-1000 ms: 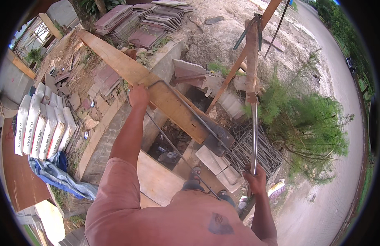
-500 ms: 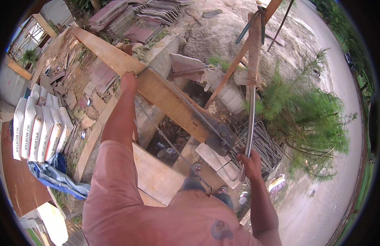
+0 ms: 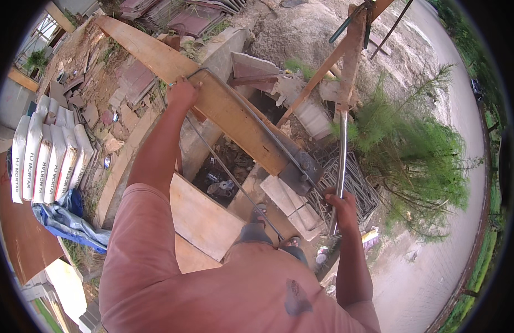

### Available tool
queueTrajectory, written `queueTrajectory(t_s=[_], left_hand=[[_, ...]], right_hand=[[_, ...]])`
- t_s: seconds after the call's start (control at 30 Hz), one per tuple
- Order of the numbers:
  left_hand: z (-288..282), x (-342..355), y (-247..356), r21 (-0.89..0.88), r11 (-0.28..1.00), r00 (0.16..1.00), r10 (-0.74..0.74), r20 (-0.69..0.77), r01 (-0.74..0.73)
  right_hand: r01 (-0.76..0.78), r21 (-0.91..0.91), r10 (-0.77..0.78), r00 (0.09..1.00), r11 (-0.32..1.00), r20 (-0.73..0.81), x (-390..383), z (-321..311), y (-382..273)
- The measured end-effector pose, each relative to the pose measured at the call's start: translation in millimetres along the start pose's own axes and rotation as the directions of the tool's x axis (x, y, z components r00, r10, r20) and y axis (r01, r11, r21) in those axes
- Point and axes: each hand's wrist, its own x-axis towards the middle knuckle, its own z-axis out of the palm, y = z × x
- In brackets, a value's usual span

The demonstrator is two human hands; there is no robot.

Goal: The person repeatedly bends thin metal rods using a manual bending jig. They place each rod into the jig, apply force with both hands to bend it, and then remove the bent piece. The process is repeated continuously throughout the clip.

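Note:
A long wooden plank [image 3: 240, 133] slants across the middle, with a dark metal plate with pins [image 3: 299, 173] at its near right end. A thin bent steel rod [image 3: 251, 115] runs along the plank toward that plate; its other leg hangs down toward my feet. My left hand [image 3: 183, 93] is closed on the rod near its bend, at the plank's left edge, thumb over the wood. On the right, my right hand [image 3: 343, 210] wraps round the lower part of a shiny metal pipe [image 3: 343, 150], which stands nearly upright in view beside the plate.
Below the plank lies a littered pit [image 3: 221, 177]. Bent steel rods [image 3: 354, 186] are heaped beside the pipe, near a feathery green bush [image 3: 418, 155]. White sacks [image 3: 51, 150] stand on the left over a blue tarp [image 3: 74, 222]. Roof tiles [image 3: 196, 19] are stacked at the back.
The view has shifted slightly, so the plank and plate sit higher in it. My left thumb now shows spread over the plank. Both hands keep their hold.

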Motion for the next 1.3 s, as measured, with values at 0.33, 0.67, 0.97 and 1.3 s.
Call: queueTrajectory(t_s=[0.33, 0.67, 0.97, 1.3], left_hand=[[1.7, 3.1, 17.2, 0.025, 0.993, 0.984, -0.117, 0.135, 0.115], [23.2, -3.0, 10.8, 0.073, 0.990, 0.993, -0.117, -0.031, 0.119], [43.8, 6.5, -1.4, 0.160, 0.985, 0.994, -0.048, -0.103, 0.064], [31.6, -3.5, 3.3, 0.294, 0.954, 0.997, -0.041, -0.063, 0.057]], right_hand=[[0.105, -0.474, -0.146, 0.988, 0.874, -0.049, -26.9, -96.4, 27.0], [0.238, -0.960, -0.271, 0.943, 0.144, 0.193, 17.2, -218.6, 10.0], [0.489, -0.855, -0.182, 0.837, -0.173, 0.516, 123.7, -207.5, -66.7], [0.529, -0.789, 0.003, 0.831, -0.312, 0.556, 197.7, -171.6, -100.1]])
